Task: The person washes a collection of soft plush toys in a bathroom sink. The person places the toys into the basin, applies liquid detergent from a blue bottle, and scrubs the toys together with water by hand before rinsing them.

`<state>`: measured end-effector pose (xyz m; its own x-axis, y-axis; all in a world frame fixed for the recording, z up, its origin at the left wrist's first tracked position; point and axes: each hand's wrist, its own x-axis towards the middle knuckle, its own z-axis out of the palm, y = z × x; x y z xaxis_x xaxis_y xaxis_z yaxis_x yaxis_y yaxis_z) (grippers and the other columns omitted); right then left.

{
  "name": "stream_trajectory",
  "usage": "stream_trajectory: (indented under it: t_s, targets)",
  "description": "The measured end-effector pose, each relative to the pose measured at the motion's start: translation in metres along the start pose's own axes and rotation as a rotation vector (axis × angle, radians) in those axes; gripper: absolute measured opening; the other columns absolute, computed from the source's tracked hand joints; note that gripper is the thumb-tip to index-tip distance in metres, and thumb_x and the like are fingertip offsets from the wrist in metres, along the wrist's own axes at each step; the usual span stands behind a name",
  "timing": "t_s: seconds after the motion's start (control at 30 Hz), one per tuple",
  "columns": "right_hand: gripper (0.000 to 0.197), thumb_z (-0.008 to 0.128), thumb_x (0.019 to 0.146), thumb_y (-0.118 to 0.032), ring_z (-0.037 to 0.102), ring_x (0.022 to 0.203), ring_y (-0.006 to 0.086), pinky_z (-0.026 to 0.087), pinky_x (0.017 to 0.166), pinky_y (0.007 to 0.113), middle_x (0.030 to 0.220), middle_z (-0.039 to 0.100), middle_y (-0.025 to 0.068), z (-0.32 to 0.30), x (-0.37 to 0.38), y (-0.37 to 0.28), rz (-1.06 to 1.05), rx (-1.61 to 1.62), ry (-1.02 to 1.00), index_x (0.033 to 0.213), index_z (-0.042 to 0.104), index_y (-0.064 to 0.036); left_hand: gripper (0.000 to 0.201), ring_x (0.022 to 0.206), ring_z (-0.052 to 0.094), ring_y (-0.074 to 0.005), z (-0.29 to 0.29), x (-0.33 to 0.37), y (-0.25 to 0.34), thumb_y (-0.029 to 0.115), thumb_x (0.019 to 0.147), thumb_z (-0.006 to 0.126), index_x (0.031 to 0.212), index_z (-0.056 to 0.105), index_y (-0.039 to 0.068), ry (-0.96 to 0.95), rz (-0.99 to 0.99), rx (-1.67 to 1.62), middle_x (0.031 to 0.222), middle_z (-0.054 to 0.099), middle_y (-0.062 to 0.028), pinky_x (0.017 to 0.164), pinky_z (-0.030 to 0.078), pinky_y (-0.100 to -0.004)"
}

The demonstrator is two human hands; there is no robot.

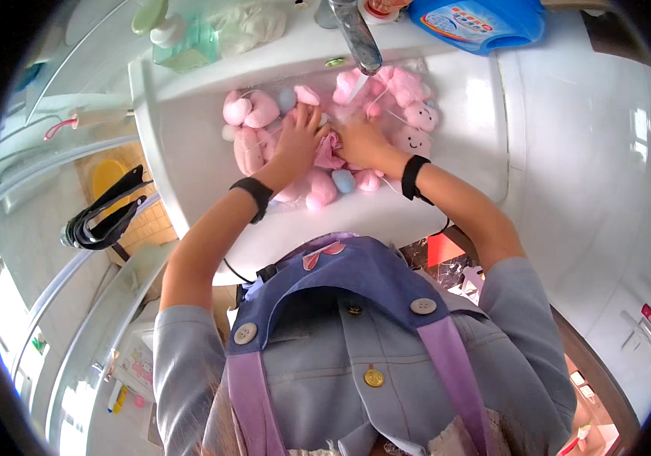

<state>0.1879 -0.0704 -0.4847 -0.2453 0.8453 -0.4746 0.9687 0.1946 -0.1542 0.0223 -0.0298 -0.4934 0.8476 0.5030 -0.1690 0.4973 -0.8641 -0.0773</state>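
Soft pink plush pieces (pixel 261 109), joined by thin white strings, lie wet in a white washbasin (pixel 181 152). Some are round or cloud-shaped, and one on the right, a plush piece (pixel 413 140), bears a small smiling design. Between my hands is a ruffled pink cloth part (pixel 328 150). My left hand (pixel 301 137) presses down on the plush from the left, its fingers bent over it. My right hand (pixel 365 142) grips the ruffled part from the right; its fingertips are partly hidden. Water runs from the metal tap (pixel 357 36) close to my right hand.
A blue detergent bottle (pixel 477 23) lies behind the basin on the right. On the left of the back ledge stand a pale green pump bottle (pixel 185 45) and a crumpled translucent bag (pixel 249 29). A glass panel with a black handle (pixel 105 213) is at my left.
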Motion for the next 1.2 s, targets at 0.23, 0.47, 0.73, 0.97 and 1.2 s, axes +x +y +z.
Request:
stream_trajectory:
  t_s: [0.23, 0.47, 0.73, 0.97, 1.2]
  targets:
    - [0.025, 0.056, 0.072, -0.02, 0.061, 0.059, 0.0308, 0.049, 0.056, 0.038, 0.068, 0.063, 0.0117, -0.012, 0.019, 0.053, -0.172, -0.128, 0.223, 0.092, 0.062, -0.006, 0.042, 0.095, 0.043, -0.0266, -0.006, 0.048, -0.02, 0.024, 0.077, 0.051, 0.118, 0.051, 0.019, -0.102, -0.048, 0.311, 0.099, 0.048, -0.0075, 0.073, 0.033, -0.0422]
    - [0.046, 0.058, 0.073, -0.027, 0.053, 0.101, 0.0328, 0.043, 0.079, 0.044, 0.114, 0.052, 0.0189, -0.034, -0.021, 0.035, 0.105, -0.232, 0.421, 0.113, 0.052, -0.0052, 0.061, 0.128, 0.027, -0.0289, -0.036, -0.006, -0.019, 0.027, 0.07, 0.061, 0.127, 0.043, 0.014, 0.102, 0.051, -0.148, 0.137, 0.031, -0.0181, 0.103, 0.022, -0.0486]
    - [0.026, 0.052, 0.078, -0.017, 0.059, 0.091, 0.0318, 0.047, 0.074, 0.043, 0.096, 0.061, 0.0193, -0.041, 0.032, 0.044, -0.109, -0.059, 0.018, 0.101, 0.056, -0.004, 0.049, 0.101, 0.048, -0.0211, -0.041, 0.02, -0.018, 0.026, 0.072, 0.054, 0.117, 0.05, 0.007, -0.129, 0.123, -0.066, 0.117, 0.051, -0.0082, 0.09, 0.033, -0.036]
    - [0.041, 0.05, 0.082, -0.022, 0.059, 0.087, 0.0362, 0.047, 0.07, 0.045, 0.094, 0.061, 0.0201, -0.003, 0.035, 0.058, -0.224, 0.437, 0.087, 0.12, 0.045, -0.0108, 0.035, 0.103, 0.051, -0.0221, -0.085, -0.001, -0.042, 0.018, 0.072, 0.054, 0.106, 0.055, 0.009, -0.067, -0.225, -0.557, 0.102, 0.056, -0.0046, 0.084, 0.039, -0.0365]
    - [0.059, 0.056, 0.08, -0.037, 0.052, 0.097, 0.0451, 0.046, 0.073, 0.048, 0.135, 0.027, 0.0235, -0.02, 0.022, 0.02, -0.152, 0.075, 0.111, 0.131, 0.036, -0.015, 0.074, 0.119, 0.033, -0.0308, -0.019, 0.021, -0.032, 0.04, 0.072, 0.06, 0.131, 0.034, 0.004, 0.167, -0.096, 0.131, 0.129, 0.037, -0.0123, 0.083, 0.035, -0.0542]
